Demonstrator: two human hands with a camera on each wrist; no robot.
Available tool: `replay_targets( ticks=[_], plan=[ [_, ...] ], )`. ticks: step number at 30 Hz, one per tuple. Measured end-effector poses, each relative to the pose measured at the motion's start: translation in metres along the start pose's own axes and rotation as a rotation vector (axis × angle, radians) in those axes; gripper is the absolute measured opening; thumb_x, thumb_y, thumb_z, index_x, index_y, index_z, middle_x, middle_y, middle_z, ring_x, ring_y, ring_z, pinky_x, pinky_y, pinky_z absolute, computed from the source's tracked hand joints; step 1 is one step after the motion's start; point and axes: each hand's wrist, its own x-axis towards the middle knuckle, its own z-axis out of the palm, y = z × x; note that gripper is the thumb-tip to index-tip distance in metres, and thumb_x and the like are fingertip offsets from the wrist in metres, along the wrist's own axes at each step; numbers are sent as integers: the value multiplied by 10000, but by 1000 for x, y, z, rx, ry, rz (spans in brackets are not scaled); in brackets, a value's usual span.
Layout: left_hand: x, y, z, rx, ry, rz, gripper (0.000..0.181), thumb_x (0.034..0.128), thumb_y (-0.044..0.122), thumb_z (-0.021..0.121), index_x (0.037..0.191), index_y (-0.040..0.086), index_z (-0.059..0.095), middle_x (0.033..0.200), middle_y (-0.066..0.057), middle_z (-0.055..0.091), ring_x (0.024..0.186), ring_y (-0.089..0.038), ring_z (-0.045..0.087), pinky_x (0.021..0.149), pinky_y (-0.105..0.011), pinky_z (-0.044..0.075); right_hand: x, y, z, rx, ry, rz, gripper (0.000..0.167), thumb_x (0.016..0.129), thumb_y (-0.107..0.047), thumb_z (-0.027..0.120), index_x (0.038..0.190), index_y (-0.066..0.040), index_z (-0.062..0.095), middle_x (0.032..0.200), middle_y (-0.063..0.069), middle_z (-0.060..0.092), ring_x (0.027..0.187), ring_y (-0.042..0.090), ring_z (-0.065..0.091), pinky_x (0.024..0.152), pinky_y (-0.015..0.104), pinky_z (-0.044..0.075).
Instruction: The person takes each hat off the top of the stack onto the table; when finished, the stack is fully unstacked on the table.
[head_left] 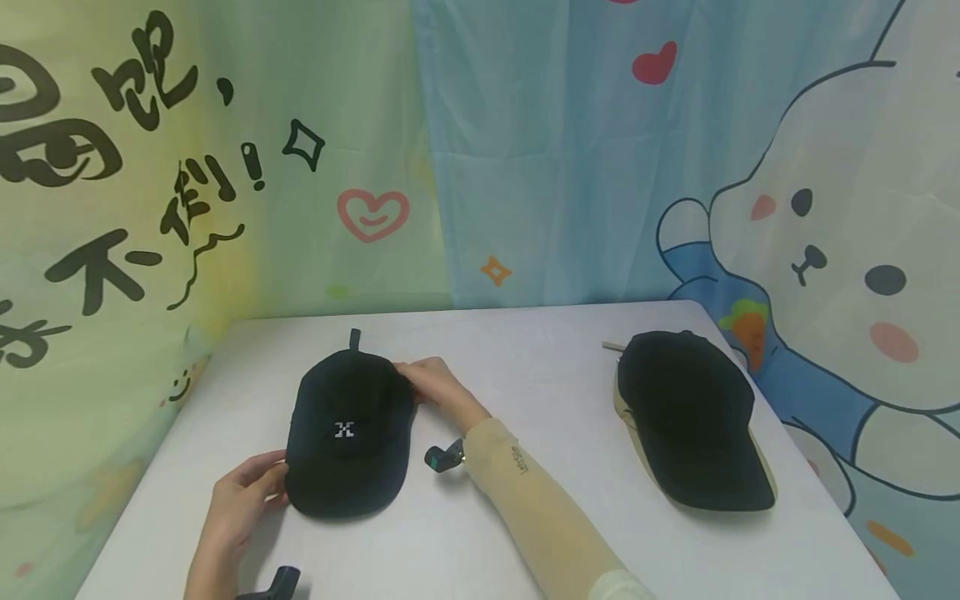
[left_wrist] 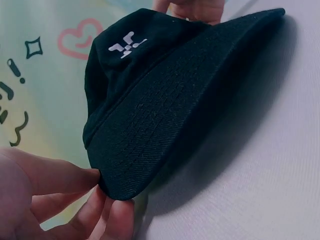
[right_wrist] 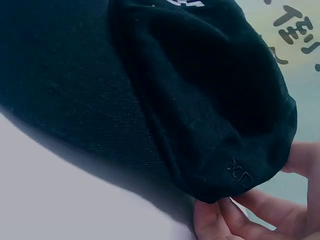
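Observation:
A dark cap [head_left: 348,475] with a small white emblem lies at the left of the table, brim toward the camera. My left hand [head_left: 242,500] pinches the left edge of its brim; in the left wrist view, thumb and fingers of that hand [left_wrist: 65,200] grip the brim corner of the cap [left_wrist: 150,120], which is tilted up off the surface. At the crown's right side, my right hand [head_left: 442,390] holds the cap. The right wrist view shows the right hand's fingers [right_wrist: 250,215] around the crown edge of the cap [right_wrist: 210,110], near small stitched letters.
On the right of the white table [head_left: 525,375] lies a black cap [head_left: 686,417] over a beige one [head_left: 632,417], whose edge shows beneath. Patterned curtains [head_left: 525,150] hang behind and at the sides. Small dark wrist devices [head_left: 444,457] are by both forearms.

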Motion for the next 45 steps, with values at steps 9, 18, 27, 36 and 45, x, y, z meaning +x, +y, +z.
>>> replay_targets(
  ticks=[9, 18, 27, 36, 45],
  plan=[
    [-1, 0, 0, 34, 20, 20, 368, 961, 134, 615, 1283, -43, 590, 1145, -197, 666, 834, -138, 670, 691, -275, 591, 1, -1, 7, -162, 72, -13, 393, 886, -407, 668, 902, -21, 739, 752, 53, 652, 659, 171, 612, 601, 255, 515],
    [-3, 3, 1, 75, 25, 14, 437, 916, 183, 703, 1262, -63, 597, 1177, -253, 641, 879, -222, 701, 696, -312, 603, 1, -3, 12, -316, 102, -61, 403, 921, -393, 619, 947, -11, 746, 784, 35, 652, 698, 177, 602, 603, 267, 498],
    [-7, 5, 3, 164, 57, 93, 388, 925, 119, 686, 1244, -83, 599, 1179, -297, 628, 967, -362, 685, 661, -301, 602, 4, -2, 15, -399, 106, -101, 408, 919, -385, 612, 965, -3, 744, 821, 47, 671, 743, 193, 621, 663, 286, 532],
    [-10, 5, 4, 191, 68, 136, 375, 916, 57, 678, 1245, -99, 587, 1159, -311, 622, 1020, -420, 660, 645, -309, 604, 4, -2, 16, -459, 119, -143, 369, 925, -329, 626, 1000, 12, 745, 942, 108, 713, 931, 274, 667, 822, 352, 564],
    [-10, 7, 3, 255, 78, 115, 417, 925, 111, 689, 1267, -92, 563, 1196, -323, 596, 1052, -448, 637, 651, -340, 605, -1, -5, 18, -420, 95, -144, 360, 930, -288, 619, 1043, 39, 720, 946, 124, 699, 854, 245, 656, 767, 348, 573]
  ],
)
